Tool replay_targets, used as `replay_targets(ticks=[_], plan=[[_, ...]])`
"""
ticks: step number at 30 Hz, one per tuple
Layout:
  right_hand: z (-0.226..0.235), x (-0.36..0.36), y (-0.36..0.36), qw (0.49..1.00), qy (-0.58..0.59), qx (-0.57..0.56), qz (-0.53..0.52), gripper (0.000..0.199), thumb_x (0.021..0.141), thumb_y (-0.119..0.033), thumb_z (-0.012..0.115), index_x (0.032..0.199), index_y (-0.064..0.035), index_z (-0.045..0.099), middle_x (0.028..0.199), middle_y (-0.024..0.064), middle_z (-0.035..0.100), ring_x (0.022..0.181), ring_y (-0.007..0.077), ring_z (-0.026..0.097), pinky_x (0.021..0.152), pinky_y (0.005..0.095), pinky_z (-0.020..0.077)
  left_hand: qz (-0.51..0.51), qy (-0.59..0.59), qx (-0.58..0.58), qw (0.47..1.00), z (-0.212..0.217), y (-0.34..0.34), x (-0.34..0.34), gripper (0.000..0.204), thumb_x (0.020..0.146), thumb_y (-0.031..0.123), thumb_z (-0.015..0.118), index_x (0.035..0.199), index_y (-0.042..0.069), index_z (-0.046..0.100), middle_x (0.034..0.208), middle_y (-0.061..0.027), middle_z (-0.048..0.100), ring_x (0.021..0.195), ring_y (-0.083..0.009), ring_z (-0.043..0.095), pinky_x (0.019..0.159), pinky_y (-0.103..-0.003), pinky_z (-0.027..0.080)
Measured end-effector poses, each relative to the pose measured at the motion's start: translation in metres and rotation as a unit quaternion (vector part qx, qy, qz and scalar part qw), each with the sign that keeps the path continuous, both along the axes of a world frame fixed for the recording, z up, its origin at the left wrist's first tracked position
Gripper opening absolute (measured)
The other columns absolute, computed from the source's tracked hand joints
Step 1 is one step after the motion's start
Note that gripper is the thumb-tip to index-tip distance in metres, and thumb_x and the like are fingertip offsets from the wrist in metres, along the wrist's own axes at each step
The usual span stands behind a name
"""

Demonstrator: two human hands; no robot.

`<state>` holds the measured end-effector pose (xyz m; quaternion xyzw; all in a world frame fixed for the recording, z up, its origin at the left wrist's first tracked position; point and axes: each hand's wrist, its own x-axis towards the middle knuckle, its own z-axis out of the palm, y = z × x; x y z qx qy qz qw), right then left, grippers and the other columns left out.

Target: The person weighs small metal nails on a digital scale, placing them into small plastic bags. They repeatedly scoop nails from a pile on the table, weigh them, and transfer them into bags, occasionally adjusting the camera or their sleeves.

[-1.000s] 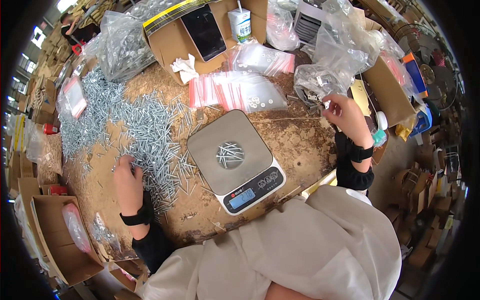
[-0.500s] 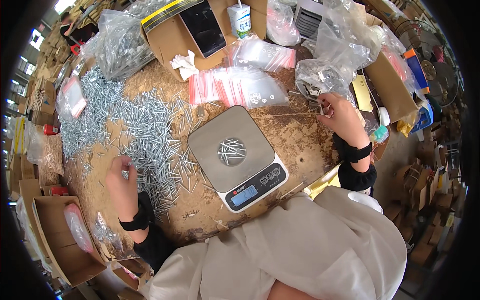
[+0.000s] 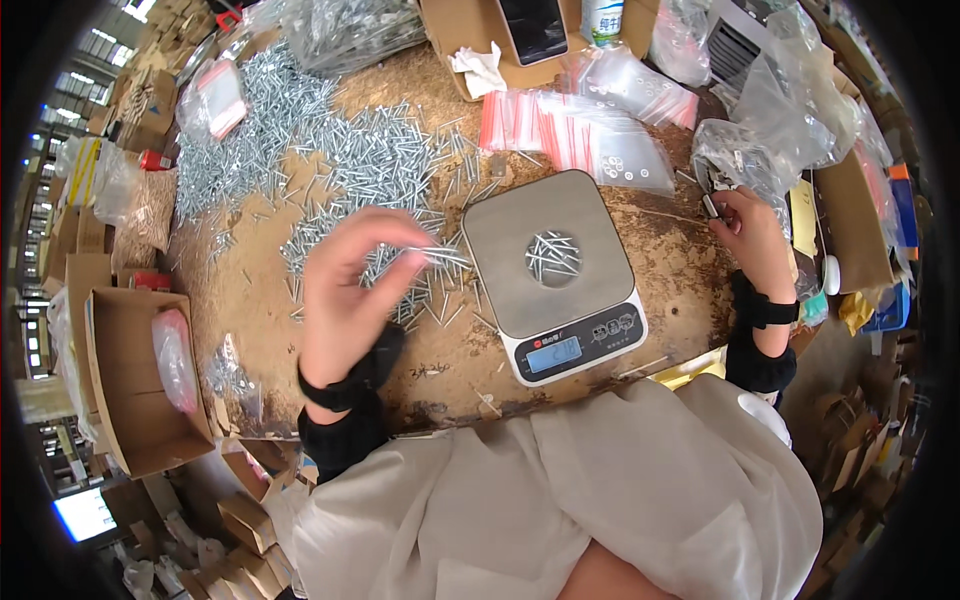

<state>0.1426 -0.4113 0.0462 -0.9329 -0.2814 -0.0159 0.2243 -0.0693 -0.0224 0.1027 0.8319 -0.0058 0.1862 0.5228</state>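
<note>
My left hand (image 3: 350,285) is closed in a pinch round several silver screws (image 3: 448,257), held over the right side of a loose screw pile (image 3: 360,160). Their tips reach close to the left edge of a digital scale (image 3: 490,290). On the scale's plate, more screws (image 3: 553,250) lie within a small round dish (image 3: 554,284). Far to the right, my right hand (image 3: 757,240) grips a small metal piece (image 3: 711,206) between thumb and fingers. It is beside a clear plastic bag (image 3: 740,150) containing metal parts.
Red-edged zip bags (image 3: 575,135), some with small washers, lie beyond the scale. A phone (image 3: 533,28) leans in an open carton (image 3: 460,25) at the back. Open boxes (image 3: 140,455) stand at lower left, and another carton (image 3: 855,215) on the right.
My left hand has moved from the pile's near left side toward the scale, now with screws showing in its fingers. My right hand has drawn slightly back from the bag. The view has shifted left.
</note>
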Motion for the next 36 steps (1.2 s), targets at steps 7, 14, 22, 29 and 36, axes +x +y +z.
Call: replay_targets(ticks=[7, 14, 22, 29, 36], plan=[[0.003, 0.003, 0.005, 1.0, 0.007, -0.025, -0.005, 0.029, 0.075, -0.004, 0.075, 0.104, 0.0, 0.069, 0.079, 0.0138, 0.06, 0.067, 0.0279, 0.059, 0.065, 0.0371, 0.0475, -0.141, 0.027, -0.021, 0.989, -0.012, -0.05, 0.035, 0.027, 0.086, -0.005, 0.069, 0.112, 0.001, 0.069, 0.105, -0.0103, 0.07, 0.1, -0.0183, 0.066, 0.089, -0.034, 0.051], [0.007, -0.002, 0.011, 1.0, 0.007, -0.016, 0.011, 0.026, 0.076, -0.003, 0.075, 0.101, 0.001, 0.069, 0.078, 0.0132, 0.06, 0.067, 0.0273, 0.059, 0.065, 0.0376, 0.0472, -0.004, -0.039, -0.047, 0.998, -0.016, -0.022, 0.021, 0.042, 0.087, -0.001, 0.069, 0.128, 0.002, 0.06, 0.096, -0.0036, 0.07, 0.105, -0.0163, 0.065, 0.101, -0.035, 0.046], [0.005, 0.002, 0.009, 0.999, 0.013, -0.023, 0.026, 0.017, 0.076, 0.0, 0.072, 0.093, 0.0023, 0.067, 0.081, 0.013, 0.06, 0.069, 0.0272, 0.061, 0.065, 0.0365, 0.0486, 0.209, 0.1, 0.327, 0.916, -0.035, 0.047, -0.008, 0.033, 0.081, 0.01, 0.076, 0.112, 0.001, 0.068, 0.096, -0.0156, 0.069, 0.093, -0.0286, 0.067, 0.085, -0.038, 0.051], [0.004, -0.001, 0.013, 0.999, 0.011, -0.01, 0.031, 0.017, 0.076, 0.0, 0.071, 0.092, 0.0021, 0.066, 0.082, 0.0129, 0.06, 0.069, 0.0262, 0.061, 0.066, 0.0354, 0.0488, 0.199, 0.182, 0.355, 0.895, -0.05, 0.043, -0.006, 0.03, 0.078, 0.014, 0.079, 0.102, 0.003, 0.064, 0.082, -0.0116, 0.065, 0.078, -0.0319, 0.064, 0.076, -0.039, 0.049], [0.007, -0.004, 0.016, 0.999, 0.01, -0.019, 0.035, 0.021, 0.077, -0.002, 0.072, 0.096, 0.0001, 0.066, 0.084, 0.012, 0.06, 0.071, 0.0262, 0.061, 0.067, 0.0352, 0.0489, 0.201, 0.11, 0.368, 0.901, -0.058, 0.048, 0.001, 0.014, 0.082, 0.009, 0.073, 0.09, 0.004, 0.063, 0.066, -0.0103, 0.062, 0.067, -0.0326, 0.062, 0.073, -0.042, 0.047]])
